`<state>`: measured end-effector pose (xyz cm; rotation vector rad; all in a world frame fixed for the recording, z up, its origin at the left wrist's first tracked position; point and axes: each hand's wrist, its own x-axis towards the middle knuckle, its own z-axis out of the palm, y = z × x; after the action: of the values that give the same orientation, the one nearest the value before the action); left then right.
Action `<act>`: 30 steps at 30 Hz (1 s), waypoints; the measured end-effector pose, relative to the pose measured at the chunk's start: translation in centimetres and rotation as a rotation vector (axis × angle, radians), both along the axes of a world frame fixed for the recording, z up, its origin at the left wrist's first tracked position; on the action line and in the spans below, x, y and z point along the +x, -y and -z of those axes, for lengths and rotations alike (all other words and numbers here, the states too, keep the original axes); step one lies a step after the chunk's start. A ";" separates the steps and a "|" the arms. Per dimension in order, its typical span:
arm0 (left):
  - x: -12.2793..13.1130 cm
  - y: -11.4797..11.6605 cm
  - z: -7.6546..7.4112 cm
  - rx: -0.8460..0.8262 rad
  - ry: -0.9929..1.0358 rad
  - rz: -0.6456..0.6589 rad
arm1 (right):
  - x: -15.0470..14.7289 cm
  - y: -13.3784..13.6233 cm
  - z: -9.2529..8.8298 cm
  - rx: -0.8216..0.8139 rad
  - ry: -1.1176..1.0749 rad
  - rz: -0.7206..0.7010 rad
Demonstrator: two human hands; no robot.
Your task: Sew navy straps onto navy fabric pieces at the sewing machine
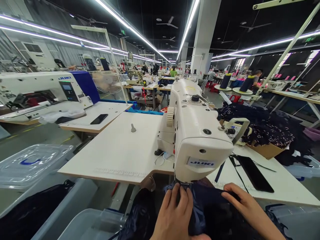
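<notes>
A white sewing machine (200, 133) stands before me, its head pointing towards me. Dark navy fabric (207, 203) hangs from below its needle end and spreads down over my lap. My left hand (175, 210) is close under the machine head, its bent fingers gripping the fabric near the presser foot. To the right, my right hand (243, 203) pinches the fabric's upper edge between thumb and fingers. The needle and the stitching spot are hidden behind the machine head and my left fingers.
A black phone (255, 173) lies on the white table (117, 150) at right, beside dark strips. Behind it, a cardboard box (268, 150) is heaped with dark garments. Plastic bins (82, 196) stand low on the left. Another sewing machine (37, 90) is farther left.
</notes>
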<state>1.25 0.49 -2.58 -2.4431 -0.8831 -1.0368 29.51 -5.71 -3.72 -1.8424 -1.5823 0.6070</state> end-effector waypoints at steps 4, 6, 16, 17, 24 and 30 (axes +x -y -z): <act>0.0 0.5 -0.2 -0.017 -0.076 0.002 | 1.1 1.3 -0.2 -0.130 -0.109 0.055; -0.3 0.9 -0.7 -0.042 -0.124 0.020 | 0.9 1.6 -0.6 -0.225 -0.265 0.061; -4.1 0.2 -0.5 -0.125 -0.039 -0.121 | -6.6 -0.7 -3.4 -0.079 -0.864 0.274; -4.7 -0.2 -0.1 -0.105 -0.010 -0.192 | -7.6 -1.3 -3.6 -0.069 -0.875 0.238; -5.0 -0.7 0.4 0.058 -0.240 0.050 | -11.9 -4.7 -2.5 0.045 -0.436 0.004; -4.1 -0.5 -0.1 -0.082 -0.259 0.126 | -10.0 -4.1 -2.0 0.037 -0.299 -0.108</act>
<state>-2.83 0.98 -2.46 -2.6540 -0.7073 -0.7114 19.47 -1.62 -1.74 -1.5625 -1.4872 0.8531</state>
